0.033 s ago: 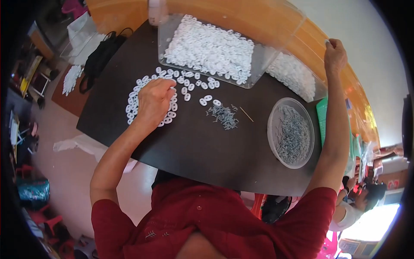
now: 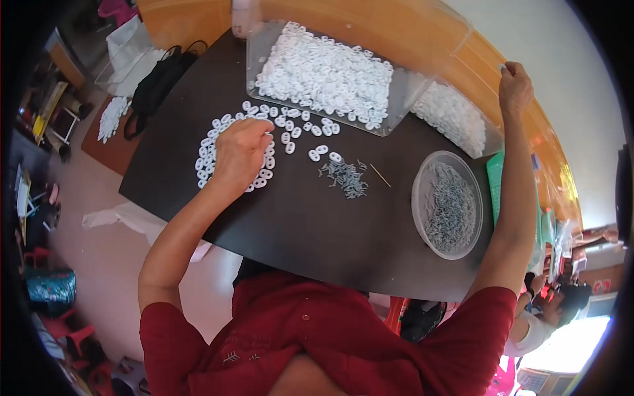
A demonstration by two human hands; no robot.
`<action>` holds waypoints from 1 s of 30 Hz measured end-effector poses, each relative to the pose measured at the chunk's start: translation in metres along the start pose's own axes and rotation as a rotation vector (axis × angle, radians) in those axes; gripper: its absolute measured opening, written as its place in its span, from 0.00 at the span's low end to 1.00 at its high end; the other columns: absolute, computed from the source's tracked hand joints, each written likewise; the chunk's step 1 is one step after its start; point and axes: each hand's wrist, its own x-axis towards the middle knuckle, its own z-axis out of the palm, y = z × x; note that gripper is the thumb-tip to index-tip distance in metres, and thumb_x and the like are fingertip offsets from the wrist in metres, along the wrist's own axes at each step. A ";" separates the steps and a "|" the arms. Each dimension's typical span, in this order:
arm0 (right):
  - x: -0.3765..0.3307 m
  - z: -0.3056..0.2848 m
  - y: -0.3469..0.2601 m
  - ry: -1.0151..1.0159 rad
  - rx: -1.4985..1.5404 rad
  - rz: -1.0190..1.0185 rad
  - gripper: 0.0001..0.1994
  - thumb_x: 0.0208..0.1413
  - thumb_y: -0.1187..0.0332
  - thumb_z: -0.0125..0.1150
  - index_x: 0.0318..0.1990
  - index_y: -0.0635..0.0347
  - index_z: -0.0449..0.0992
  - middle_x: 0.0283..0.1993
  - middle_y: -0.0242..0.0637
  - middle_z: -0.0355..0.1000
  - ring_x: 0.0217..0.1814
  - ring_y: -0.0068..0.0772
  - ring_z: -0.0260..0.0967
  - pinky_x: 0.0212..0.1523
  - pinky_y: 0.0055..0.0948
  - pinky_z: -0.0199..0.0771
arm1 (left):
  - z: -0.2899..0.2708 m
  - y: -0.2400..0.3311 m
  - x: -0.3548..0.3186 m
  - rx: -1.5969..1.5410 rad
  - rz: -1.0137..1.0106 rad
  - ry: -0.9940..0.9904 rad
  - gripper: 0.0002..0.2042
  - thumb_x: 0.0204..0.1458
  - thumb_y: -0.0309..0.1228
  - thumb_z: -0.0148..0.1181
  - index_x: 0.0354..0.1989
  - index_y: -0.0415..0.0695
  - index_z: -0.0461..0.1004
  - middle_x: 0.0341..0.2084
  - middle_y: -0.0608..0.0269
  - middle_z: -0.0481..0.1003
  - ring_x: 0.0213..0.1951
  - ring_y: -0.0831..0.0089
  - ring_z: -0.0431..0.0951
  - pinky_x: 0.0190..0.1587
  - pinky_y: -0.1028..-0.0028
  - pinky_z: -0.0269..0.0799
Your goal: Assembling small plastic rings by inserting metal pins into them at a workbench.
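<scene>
My left hand (image 2: pixel 241 155) lies palm down on a curved band of small white plastic pieces (image 2: pixel 210 148) spread on the dark table (image 2: pixel 297 231). Its fingers curl over the pieces, and what they hold is hidden. More white pieces (image 2: pixel 297 129) lie scattered just beyond it. My right hand (image 2: pixel 515 86) reaches far out to the right, its fingers pinched on the rim of a clear bin (image 2: pixel 456 115) holding white pieces. A small heap of grey screws (image 2: pixel 347 178) sits between my arms, with a thin stick (image 2: pixel 380 175) beside it.
A large clear bin of white pieces (image 2: pixel 317 72) stands at the table's far side. A round clear bowl of screws (image 2: pixel 449 204) sits at the right. A black bag (image 2: pixel 155 86) lies at the far left corner. Another person (image 2: pixel 555 307) crouches at lower right.
</scene>
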 end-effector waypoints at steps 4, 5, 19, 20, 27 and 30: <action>-0.006 0.018 0.013 -0.079 -0.113 -0.183 0.10 0.46 0.65 0.57 0.37 0.53 0.79 0.33 0.40 0.76 0.37 0.43 0.73 0.38 0.35 0.70 | 0.013 -0.001 0.006 0.006 0.046 -0.005 0.06 0.40 0.20 0.58 0.28 0.41 0.74 0.23 0.59 0.73 0.30 0.60 0.73 0.32 0.65 0.68; -0.012 0.016 0.009 -0.105 -0.152 -0.123 0.11 0.46 0.65 0.56 0.37 0.53 0.79 0.34 0.41 0.76 0.38 0.43 0.73 0.39 0.35 0.70 | 0.017 0.001 0.010 0.030 0.083 -0.018 0.06 0.39 0.19 0.57 0.27 0.42 0.74 0.22 0.60 0.71 0.29 0.61 0.72 0.32 0.65 0.67; -0.110 -0.065 -0.049 -0.212 0.313 -0.105 0.09 0.52 0.69 0.58 0.38 0.64 0.77 0.32 0.37 0.75 0.34 0.23 0.70 0.38 0.23 0.69 | 0.078 -0.009 0.044 0.278 0.312 -0.312 0.03 0.38 0.25 0.60 0.20 0.41 0.71 0.23 0.59 0.70 0.32 0.62 0.70 0.35 0.65 0.68; -0.118 -0.068 -0.051 -0.228 0.372 -0.113 0.08 0.52 0.71 0.58 0.37 0.64 0.77 0.30 0.35 0.74 0.33 0.21 0.69 0.37 0.21 0.68 | 0.079 -0.008 0.046 0.274 0.324 -0.322 0.01 0.37 0.23 0.57 0.19 0.40 0.72 0.22 0.57 0.71 0.32 0.60 0.71 0.36 0.64 0.68; -0.157 -0.083 -0.068 -0.308 0.523 -0.118 0.06 0.50 0.74 0.60 0.36 0.65 0.77 0.30 0.31 0.72 0.33 0.18 0.66 0.37 0.19 0.66 | 0.078 -0.002 0.052 0.343 0.308 -0.430 0.02 0.39 0.21 0.54 0.19 0.39 0.70 0.22 0.55 0.71 0.32 0.57 0.72 0.35 0.62 0.68; -0.175 -0.094 -0.080 -0.348 0.598 -0.122 0.06 0.50 0.76 0.59 0.36 0.65 0.76 0.31 0.33 0.72 0.34 0.20 0.67 0.38 0.19 0.66 | 0.064 0.002 0.048 0.254 0.245 -0.275 0.02 0.40 0.21 0.54 0.21 0.39 0.73 0.22 0.54 0.71 0.33 0.55 0.72 0.35 0.62 0.68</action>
